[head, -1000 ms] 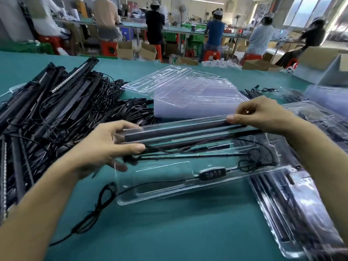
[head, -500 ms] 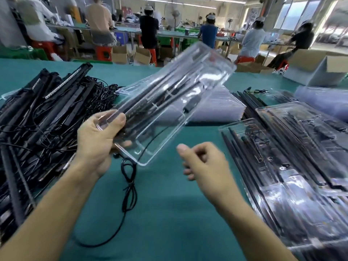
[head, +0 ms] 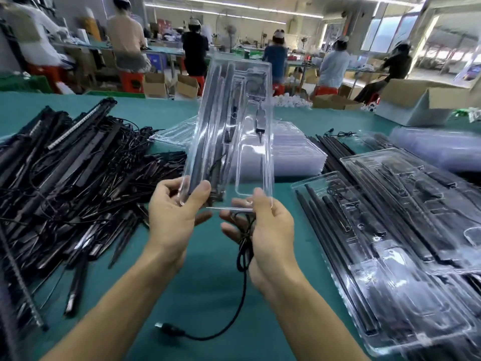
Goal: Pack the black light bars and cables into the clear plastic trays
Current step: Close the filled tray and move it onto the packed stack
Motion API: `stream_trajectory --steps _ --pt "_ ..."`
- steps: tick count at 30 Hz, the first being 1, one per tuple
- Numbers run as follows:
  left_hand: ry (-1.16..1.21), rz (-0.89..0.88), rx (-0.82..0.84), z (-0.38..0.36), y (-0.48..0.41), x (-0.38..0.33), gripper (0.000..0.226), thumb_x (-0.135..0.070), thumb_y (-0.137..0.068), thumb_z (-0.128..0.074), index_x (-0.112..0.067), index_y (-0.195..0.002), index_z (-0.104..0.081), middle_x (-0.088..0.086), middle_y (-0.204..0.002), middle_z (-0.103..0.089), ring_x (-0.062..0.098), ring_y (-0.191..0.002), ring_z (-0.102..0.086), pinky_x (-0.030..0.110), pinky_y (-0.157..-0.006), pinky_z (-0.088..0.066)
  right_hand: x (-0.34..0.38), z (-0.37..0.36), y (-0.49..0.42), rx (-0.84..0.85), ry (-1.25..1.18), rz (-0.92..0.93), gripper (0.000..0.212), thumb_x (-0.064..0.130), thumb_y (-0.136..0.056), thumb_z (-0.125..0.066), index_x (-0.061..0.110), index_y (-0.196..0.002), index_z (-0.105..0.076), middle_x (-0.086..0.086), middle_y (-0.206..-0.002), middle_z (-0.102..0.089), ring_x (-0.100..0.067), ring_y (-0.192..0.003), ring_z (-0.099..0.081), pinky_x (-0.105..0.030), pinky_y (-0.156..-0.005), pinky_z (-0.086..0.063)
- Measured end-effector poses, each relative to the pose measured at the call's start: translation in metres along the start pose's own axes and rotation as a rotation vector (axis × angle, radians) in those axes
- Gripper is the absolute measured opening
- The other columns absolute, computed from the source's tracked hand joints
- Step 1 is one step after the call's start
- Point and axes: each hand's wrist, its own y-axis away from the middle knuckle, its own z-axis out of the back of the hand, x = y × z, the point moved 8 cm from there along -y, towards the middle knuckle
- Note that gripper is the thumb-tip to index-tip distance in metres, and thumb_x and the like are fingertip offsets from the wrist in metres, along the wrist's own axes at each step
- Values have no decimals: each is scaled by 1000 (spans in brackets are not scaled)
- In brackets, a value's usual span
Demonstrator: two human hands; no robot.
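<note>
I hold a clear plastic tray (head: 250,142) upright in front of me, its long side pointing up. Black light bars (head: 208,131) and an inline controller (head: 260,121) sit in its slots. My left hand (head: 174,220) grips the tray's lower left corner, thumb on the front. My right hand (head: 265,230) pinches the lower right corner. A black cable (head: 243,259) hangs from the tray's bottom between my hands and ends in a plug (head: 168,329) on the green table.
A big heap of loose black bars and cables (head: 65,183) covers the table's left. A stack of clear trays (head: 294,157) stands behind the held one. Filled trays (head: 390,230) overlap on the right. Cardboard boxes (head: 426,102) and seated workers lie beyond.
The tray went from lying flat on the table to tilted in my left hand alone, and now stands upright. My right hand has come back and taken its lower right corner.
</note>
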Motion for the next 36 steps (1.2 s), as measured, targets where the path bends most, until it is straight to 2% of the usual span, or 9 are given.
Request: stream_trajectory --steps 4,8,13,16,21,25,29,32,36 --pt "-172 35 100 -5 9 13 59 -45 -60 -81 -19 -101 -48 2 -90 -74 12 -80 -73 21 -56 -53 2 15 0 -50 80 28 17 25 -94 -63 14 -98 -50 -14 -89 -65 -23 -70 -70 -29 -62 -56" --pt "-253 65 221 -12 13 23 44 -47 -80 -75 -16 -97 -49 -3 -78 -75 17 -64 -72 23 -47 -52 25 50 -4 -193 191 102 9 14 -89 -63 16 -89 -53 2 -70 -64 -7 -57 -59 -21 -53 -49" --pt "-386 55 73 25 3 38 16 -21 -93 -66 -14 -83 -56 2 -61 -69 12 -47 -60 21 -41 -43 99 115 -18 -337 235 219 22 6 -84 -64 3 -105 -57 1 -63 -69 -9 -47 -53 -18 -37 -37" --pt "-484 31 36 48 3 46 15 -12 -93 -66 -10 -80 -58 2 -59 -67 13 -48 -59 20 -41 -43 147 151 -40 -440 263 294 13 11 -89 -60 13 -96 -49 -5 -70 -71 -15 -51 -55 -18 -36 -34" --pt "-501 21 6 60 3 51 13 -14 -92 -67 -8 -83 -61 4 -63 -69 9 -50 -60 18 -44 -47 192 210 -73 -671 306 299 16 11 -92 -53 20 -87 -41 -10 -80 -54 -17 -49 -48 -13 -32 -29" --pt "-512 25 22 59 3 53 13 -14 -92 -67 -7 -83 -61 3 -64 -69 8 -51 -61 17 -45 -46 210 237 -86 -688 398 228 14 9 -92 -57 15 -102 -49 -14 -71 -52 -12 -27 -47 -16 -31 -37" --pt "-524 18 23 63 2 53 13 -16 -92 -68 -9 -83 -62 4 -66 -70 10 -52 -62 18 -47 -48 221 262 -88 -741 507 242 37 4 -83 -66 8 -117 -52 -19 -81 -55 -14 -36 -59 -27 -35 -50" --pt "-533 15 29 64 2 54 13 -17 -92 -68 -10 -83 -62 3 -67 -70 10 -52 -62 18 -47 -48 232 311 -99 -854 655 306 38 17 -75 -63 18 -110 -47 -17 -113 -54 -29 -80 -65 -44 -64 -59" --pt "-539 14 31 63 2 54 14 -18 -92 -68 -11 -82 -62 2 -66 -70 10 -52 -62 18 -47 -47 236 359 -106 -847 995 215 29 49 -58 -41 33 -81 -39 -14 -103 -44 -24 -61 -40 -32 -53 -35"
